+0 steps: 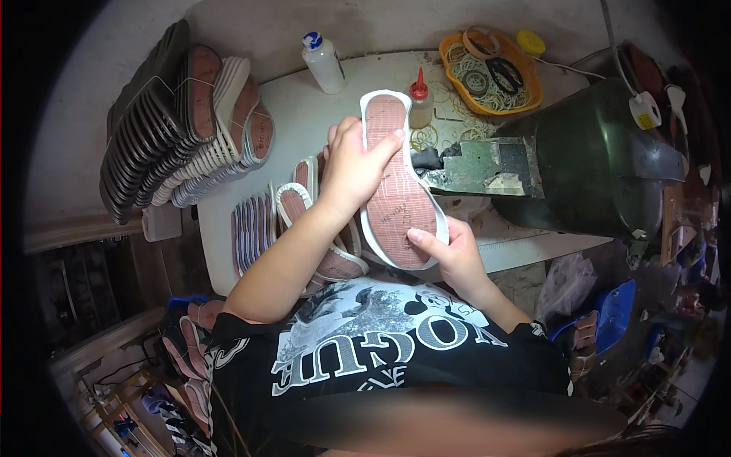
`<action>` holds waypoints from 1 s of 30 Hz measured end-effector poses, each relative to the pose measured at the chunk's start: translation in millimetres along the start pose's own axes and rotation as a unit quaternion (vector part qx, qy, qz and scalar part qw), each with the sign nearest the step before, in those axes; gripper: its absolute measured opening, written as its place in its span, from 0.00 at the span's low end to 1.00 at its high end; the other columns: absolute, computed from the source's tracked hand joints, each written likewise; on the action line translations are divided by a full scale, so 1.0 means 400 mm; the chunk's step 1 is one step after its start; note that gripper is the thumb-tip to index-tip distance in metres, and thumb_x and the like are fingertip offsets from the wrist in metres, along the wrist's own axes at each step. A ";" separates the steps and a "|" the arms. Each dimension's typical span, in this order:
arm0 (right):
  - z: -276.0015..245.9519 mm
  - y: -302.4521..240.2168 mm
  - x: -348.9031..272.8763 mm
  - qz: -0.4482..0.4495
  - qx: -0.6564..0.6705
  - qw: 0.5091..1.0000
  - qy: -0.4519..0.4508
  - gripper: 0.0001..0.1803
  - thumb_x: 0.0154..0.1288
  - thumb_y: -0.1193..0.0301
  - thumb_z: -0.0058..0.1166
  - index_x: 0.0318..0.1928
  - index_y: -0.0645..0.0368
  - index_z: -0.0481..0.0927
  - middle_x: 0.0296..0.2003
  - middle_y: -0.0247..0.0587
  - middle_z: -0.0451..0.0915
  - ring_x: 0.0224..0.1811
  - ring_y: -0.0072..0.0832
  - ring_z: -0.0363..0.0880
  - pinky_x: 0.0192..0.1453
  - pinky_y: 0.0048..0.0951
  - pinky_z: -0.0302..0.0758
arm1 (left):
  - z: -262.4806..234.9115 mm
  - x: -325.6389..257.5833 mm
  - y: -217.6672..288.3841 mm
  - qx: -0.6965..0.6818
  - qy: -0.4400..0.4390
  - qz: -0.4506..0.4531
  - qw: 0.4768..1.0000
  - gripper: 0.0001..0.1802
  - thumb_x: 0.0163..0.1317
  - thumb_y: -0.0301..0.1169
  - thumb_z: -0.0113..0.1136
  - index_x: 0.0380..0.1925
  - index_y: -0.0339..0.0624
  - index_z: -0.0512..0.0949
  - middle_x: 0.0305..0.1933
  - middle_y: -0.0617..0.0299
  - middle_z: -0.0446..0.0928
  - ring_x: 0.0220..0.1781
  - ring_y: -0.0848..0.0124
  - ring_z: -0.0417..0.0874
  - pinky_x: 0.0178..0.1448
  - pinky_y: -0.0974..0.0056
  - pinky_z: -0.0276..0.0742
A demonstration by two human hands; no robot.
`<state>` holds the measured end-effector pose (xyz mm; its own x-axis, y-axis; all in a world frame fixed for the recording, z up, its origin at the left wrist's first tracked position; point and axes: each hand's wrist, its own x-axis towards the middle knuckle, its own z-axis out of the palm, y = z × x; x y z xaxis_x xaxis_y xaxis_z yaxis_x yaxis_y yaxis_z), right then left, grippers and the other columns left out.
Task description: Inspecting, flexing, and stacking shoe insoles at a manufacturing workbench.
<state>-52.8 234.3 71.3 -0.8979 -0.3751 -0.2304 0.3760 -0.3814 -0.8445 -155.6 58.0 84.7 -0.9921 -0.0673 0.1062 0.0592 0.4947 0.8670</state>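
Between both hands I hold a shoe sole point(386, 189) with a reddish-brown inner face and a raised white rim. It stands lengthwise, its narrower end pointing away from me. My left hand point(355, 162) grips its left edge near the narrow part, thumb lying on the reddish face. At the broad near end my right hand point(454, 255) clasps the right edge, thumb pressed on the face. The fingers under the sole are hidden. Beneath my left forearm lie more white-rimmed soles point(293, 202), partly covered by the arm.
Bundled soles point(156, 126) are stacked at the left. A green machine point(590, 171) stands right, its arm beside the held sole. Behind are a white bottle point(326, 67), a red-tipped bottle point(420, 103) and an orange basket point(487, 99) of rubber bands. Striped edges of stacked soles point(253, 228) show left.
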 end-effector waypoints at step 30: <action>0.110 0.016 0.067 0.026 0.198 0.980 0.017 0.16 0.70 0.66 0.49 0.43 0.69 0.78 0.35 0.51 0.83 0.32 0.32 0.84 0.35 0.24 0.80 | -0.138 0.195 0.104 0.207 -0.515 0.145 0.819 0.27 0.44 0.51 0.70 0.40 0.47 0.77 0.42 0.63 0.76 0.55 0.64 0.73 0.75 0.51 0.36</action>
<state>-64.3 184.7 80.8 -0.8800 -0.3764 -0.2898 0.4743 -0.6627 -0.5795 -224.3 25.3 155.9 -0.5229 0.7661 -0.3737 0.4767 0.6263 0.6168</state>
